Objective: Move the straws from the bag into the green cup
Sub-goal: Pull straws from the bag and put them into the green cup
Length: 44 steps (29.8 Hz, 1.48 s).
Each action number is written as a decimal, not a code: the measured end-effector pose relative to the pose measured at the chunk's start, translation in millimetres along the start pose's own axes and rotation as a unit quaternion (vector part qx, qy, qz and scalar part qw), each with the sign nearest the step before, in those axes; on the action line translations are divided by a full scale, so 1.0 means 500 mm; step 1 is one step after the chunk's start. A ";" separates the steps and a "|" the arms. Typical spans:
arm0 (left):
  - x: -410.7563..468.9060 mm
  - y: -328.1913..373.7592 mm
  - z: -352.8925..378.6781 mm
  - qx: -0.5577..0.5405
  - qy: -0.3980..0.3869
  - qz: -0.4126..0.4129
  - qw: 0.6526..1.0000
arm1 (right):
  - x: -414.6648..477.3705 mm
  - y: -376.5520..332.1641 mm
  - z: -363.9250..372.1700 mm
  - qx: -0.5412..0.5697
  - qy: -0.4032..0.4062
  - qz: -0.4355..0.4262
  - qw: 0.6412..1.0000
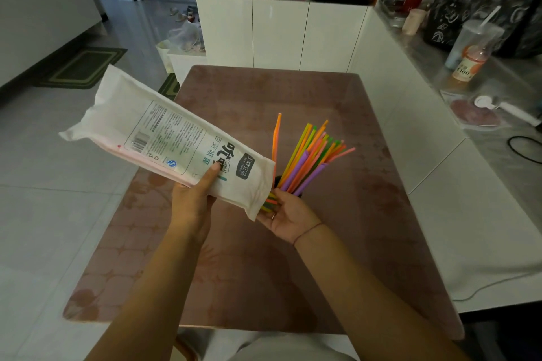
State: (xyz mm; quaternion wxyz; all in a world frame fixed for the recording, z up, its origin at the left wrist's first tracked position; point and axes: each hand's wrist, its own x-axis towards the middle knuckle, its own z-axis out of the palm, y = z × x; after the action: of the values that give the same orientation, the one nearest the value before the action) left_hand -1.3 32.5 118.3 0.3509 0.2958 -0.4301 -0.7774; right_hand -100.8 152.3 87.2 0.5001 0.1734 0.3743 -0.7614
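Above table: left hand fingers grip bag; straws poke onto right hand, grip unclear.

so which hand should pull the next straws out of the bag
Right: the right hand sits at the bag's open end where straw ends poke out; the left hand holds the bag.
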 end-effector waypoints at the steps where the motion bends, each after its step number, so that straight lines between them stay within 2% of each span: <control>1: 0.002 -0.003 -0.004 -0.001 0.005 -0.007 1.000 | -0.004 -0.002 0.001 -0.013 0.005 -0.010 1.000; 4: 0.012 -0.014 -0.022 -0.027 0.025 -0.039 0.999 | -0.017 -0.009 0.002 -0.123 0.022 -0.038 0.991; 8: 0.027 -0.034 -0.048 -0.100 0.044 -0.089 0.990 | -0.035 -0.012 -0.003 -0.307 0.025 -0.099 0.946; 13: 0.026 -0.049 -0.062 -0.149 0.019 -0.182 0.972 | -0.034 -0.021 -0.012 -0.404 0.019 -0.236 0.884; 18: 0.022 -0.055 -0.070 -0.152 0.059 -0.230 0.959 | -0.039 -0.059 -0.019 -0.436 0.006 -0.276 0.857; 24: 0.023 -0.052 -0.093 -0.189 0.109 -0.229 0.949 | -0.058 -0.119 -0.048 -0.401 0.016 -0.280 0.872; 30: 0.018 -0.062 -0.084 -0.203 0.117 -0.223 0.946 | -0.059 -0.103 -0.044 -0.228 0.009 -0.224 0.947; 33: 0.014 -0.066 -0.074 -0.204 0.116 -0.225 0.946 | -0.057 -0.075 -0.027 -0.144 -0.031 -0.196 0.970; 37: 0.006 -0.070 -0.058 -0.198 0.114 -0.232 0.945 | -0.049 -0.039 -0.015 -0.127 -0.047 -0.176 0.975; 44: 0.000 -0.065 -0.076 -0.213 0.135 -0.236 0.939 | -0.045 -0.064 -0.020 -0.180 0.040 -0.264 0.947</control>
State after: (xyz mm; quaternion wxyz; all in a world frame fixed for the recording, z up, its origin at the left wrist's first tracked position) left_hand 18.2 27.6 72.8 0.2670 0.4093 -0.1215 -0.8639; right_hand -120.7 180.7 107.7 0.2883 0.0056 0.5571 -0.7788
